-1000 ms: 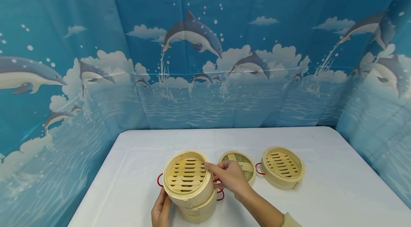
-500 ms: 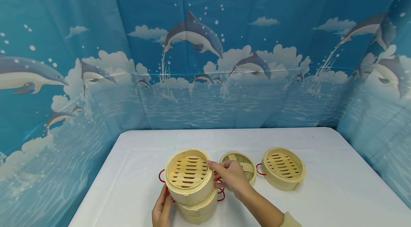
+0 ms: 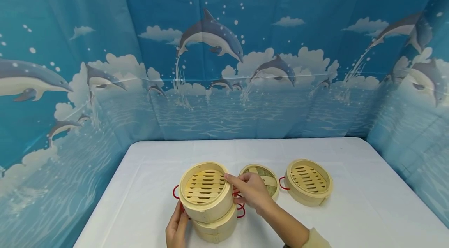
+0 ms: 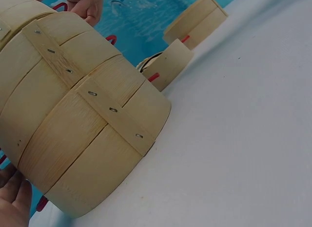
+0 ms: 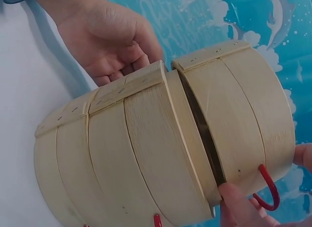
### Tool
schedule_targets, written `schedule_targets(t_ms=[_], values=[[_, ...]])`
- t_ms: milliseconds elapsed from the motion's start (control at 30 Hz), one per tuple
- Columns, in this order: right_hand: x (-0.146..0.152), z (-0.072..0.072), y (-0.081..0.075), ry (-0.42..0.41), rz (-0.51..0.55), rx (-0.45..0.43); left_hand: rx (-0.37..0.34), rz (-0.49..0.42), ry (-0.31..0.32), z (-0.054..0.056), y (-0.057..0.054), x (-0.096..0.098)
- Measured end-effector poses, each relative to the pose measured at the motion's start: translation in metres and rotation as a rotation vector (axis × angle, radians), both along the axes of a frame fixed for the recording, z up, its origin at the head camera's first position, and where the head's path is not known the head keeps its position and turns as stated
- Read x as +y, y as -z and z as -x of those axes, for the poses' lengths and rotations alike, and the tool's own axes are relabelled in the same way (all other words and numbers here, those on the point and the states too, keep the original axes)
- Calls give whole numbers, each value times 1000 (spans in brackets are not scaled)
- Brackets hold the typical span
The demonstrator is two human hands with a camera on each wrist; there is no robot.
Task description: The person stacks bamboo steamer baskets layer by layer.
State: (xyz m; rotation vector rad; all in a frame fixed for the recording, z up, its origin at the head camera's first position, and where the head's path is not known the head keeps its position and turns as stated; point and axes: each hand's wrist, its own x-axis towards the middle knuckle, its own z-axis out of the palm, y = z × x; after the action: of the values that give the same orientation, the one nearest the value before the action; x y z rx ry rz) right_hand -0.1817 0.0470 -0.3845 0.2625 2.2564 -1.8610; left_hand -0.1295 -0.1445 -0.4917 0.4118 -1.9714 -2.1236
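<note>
Top steamer tier (image 3: 205, 191): you have it sitting tilted on the lower steamer tiers (image 3: 215, 227), near the front edge of the counter (image 3: 140, 201), with a gap open on one side between the rims.
Right hand (image 3: 253, 192): your fingers are curled onto the top tier's right rim and wall, pinching it beside the red wire handle (image 5: 267, 189).
Left hand (image 3: 177, 227): your fingers are bent against the left wall of the stack, bracing it low down.
Handling: thin bent bamboo, so judge it light, stiff and a little springy; the slatted floor looks fragile, so hold by the wall and rim, not the slats.
Edges: the rims must meet squarely to seat.
Open room: bare counter lies to the left and behind; the woven lid (image 3: 264, 178) sits just beside your right hand, and a spare steamer tier (image 3: 308, 182) sits further right.
</note>
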Motion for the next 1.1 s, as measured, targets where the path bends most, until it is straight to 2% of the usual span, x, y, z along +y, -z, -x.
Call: schedule_targets(t_ms=[300,500,767,1100], values=[[2,1,-2,-19,14,-1,12,10,3,3,1,-2],[3,-1,0,-39,55,-1,1,14,10,2,-1,-2],[5,-5,1,-48,81,-3,21,9,-5,1,1,-1],[13,-4,1,-111,74,29,18,-11,0,-2,0,0]])
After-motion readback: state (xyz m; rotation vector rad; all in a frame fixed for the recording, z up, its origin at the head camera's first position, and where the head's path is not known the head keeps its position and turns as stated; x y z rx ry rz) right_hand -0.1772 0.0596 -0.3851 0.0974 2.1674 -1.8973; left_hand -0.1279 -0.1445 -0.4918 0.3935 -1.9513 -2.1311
